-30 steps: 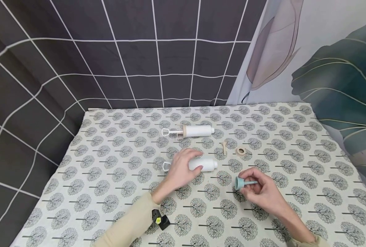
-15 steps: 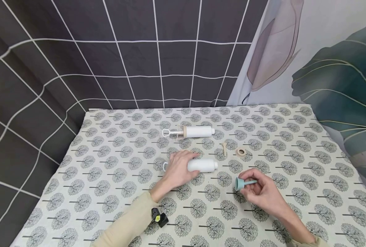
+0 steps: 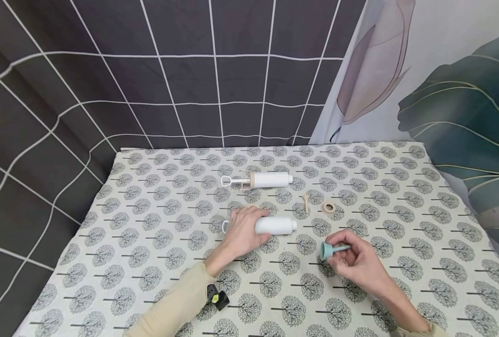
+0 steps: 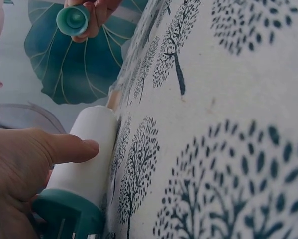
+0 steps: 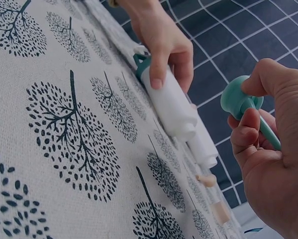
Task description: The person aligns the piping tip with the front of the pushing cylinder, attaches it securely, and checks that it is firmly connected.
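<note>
My left hand grips a white syringe-like tube lying on the cloth, its narrow tip pointing right. In the left wrist view the thumb lies along the white barrel, and a teal collar shows at its near end. A white loop handle pokes out behind the hand. Further right, my right hand pinches a teal funnel-shaped piece with a thin stem. Its wide cup faces the tube, as the right wrist view also shows, with the thumb on the cup.
A second white tube with a beige collar and pulled-out plunger lies behind the first. To its right are a small beige funnel-shaped piece and a beige ring. Tree-patterned cloth covers the table; dark grid curtain hangs behind.
The left hand has shifted very slightly, its fingers drawing a little back along the tube. The right hand and the teal piece stay almost still.
</note>
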### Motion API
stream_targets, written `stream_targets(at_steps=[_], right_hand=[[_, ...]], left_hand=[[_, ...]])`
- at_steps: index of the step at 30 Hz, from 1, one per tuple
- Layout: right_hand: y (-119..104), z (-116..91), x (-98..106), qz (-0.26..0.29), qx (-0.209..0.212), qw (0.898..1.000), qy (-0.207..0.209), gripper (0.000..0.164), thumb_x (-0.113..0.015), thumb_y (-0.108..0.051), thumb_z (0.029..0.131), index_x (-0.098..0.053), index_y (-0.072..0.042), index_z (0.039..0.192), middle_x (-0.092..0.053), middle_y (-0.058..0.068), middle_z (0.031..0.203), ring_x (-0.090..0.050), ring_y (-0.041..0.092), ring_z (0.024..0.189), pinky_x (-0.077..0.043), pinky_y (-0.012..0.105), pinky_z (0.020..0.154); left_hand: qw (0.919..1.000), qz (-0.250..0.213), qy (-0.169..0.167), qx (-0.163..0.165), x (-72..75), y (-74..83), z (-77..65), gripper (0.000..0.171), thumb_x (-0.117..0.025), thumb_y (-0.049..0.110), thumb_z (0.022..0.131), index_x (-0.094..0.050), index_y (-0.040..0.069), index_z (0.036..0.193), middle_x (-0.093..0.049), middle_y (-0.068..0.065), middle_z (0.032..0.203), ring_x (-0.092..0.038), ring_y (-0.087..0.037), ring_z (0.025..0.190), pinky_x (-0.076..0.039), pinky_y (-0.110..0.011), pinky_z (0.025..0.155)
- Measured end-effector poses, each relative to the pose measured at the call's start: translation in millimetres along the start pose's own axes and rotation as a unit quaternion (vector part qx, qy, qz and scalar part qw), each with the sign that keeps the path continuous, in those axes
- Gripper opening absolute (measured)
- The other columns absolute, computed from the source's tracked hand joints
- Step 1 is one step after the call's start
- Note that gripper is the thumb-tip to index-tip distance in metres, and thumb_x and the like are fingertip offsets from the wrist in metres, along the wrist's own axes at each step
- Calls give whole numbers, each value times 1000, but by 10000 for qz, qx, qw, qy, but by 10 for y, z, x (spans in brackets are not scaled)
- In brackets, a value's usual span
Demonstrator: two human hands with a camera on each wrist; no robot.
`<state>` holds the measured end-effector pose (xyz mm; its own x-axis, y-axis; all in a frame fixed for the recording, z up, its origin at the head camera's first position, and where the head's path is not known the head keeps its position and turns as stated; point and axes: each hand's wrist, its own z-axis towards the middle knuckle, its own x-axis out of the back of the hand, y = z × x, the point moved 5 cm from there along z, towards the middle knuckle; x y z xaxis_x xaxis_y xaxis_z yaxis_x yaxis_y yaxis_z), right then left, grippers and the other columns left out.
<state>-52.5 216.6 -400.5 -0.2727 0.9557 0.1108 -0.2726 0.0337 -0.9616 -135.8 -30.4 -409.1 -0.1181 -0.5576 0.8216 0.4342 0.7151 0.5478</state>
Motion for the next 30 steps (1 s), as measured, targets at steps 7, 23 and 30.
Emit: stream_targets(at_steps=[7, 23, 30], right_hand=[[18, -1, 0, 29, 36, 10000, -16, 41, -57, 28, 74, -55, 10, 110, -61, 16, 96, -59, 23, 74, -54, 19, 65], [39, -8, 2, -104, -101, 9999, 5, 38, -59, 25, 75, -55, 9, 110, -61, 15, 96, -60, 21, 75, -54, 20, 65], [39, -3, 9, -166, -152, 9997, 51, 38, -61, 24, 76, -56, 8, 110, -60, 17, 96, -60, 22, 75, -54, 20, 66]], left_hand=[[10000, -33, 21, 21, -3, -7, -5, 50, -88, 12, 73, -67, 5, 118, -68, -9, 118, -61, -28, 111, -37, -54, 103], [9999, -64, 140, -36, 4, -4, -17, 48, -88, 9, 71, -68, 6, 114, -68, -9, 115, -61, -27, 107, -40, -51, 97], [9998, -156, 72, -126, 57, 25, -22, 47, -88, 9, 71, -68, 6, 113, -68, -7, 115, -60, -26, 107, -40, -47, 94]])
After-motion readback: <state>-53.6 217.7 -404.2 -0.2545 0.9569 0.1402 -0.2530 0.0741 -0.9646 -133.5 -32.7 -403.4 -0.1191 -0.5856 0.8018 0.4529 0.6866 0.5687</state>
